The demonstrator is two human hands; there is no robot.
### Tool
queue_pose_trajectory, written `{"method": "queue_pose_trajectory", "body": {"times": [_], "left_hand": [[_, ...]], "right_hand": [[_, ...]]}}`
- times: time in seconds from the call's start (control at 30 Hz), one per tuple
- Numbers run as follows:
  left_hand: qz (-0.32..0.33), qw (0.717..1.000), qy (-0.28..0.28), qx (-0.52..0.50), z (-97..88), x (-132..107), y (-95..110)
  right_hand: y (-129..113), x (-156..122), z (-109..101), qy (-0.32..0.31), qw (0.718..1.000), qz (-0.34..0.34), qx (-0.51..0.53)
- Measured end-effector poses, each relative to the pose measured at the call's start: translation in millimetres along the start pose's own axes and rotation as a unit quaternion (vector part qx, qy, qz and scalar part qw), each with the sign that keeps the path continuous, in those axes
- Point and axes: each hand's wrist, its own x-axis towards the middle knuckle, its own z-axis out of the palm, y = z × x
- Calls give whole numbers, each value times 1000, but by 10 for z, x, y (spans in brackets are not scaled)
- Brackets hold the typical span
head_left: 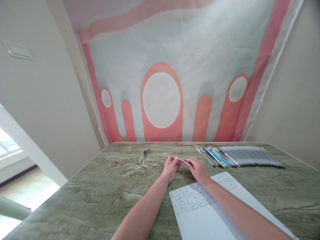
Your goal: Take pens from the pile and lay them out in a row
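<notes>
My left hand (170,167) and my right hand (198,169) meet over the middle of the table, both closed on one thin pen (172,156). The left fingers grip its barrel while the right fingertips pinch its near end. The pen points away to the left, just above the tabletop. A sheet of handwritten paper (197,206) lies under my right forearm.
A long row of pens (240,156) lies side by side at the far right of the green wood-patterned table (95,196). Two dark pens (144,156) lie at the far left. A pink and white cloth hangs behind on the wall.
</notes>
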Motion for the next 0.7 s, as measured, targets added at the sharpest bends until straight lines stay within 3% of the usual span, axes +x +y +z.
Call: {"method": "queue_pose_trajectory", "body": {"times": [0.33, 0.57, 0.7], "left_hand": [[-8, 1000, 9, 0, 3, 4, -7], [-19, 999, -46, -15, 41, -49, 36], [-12, 997, -43, -56, 53, -47, 35]], "right_hand": [[-43, 6, -27, -5, 1000, -6, -8], [26, -27, 9, -26, 998, 38, -53], [-26, -7, -7, -4, 998, 57, -26]]}}
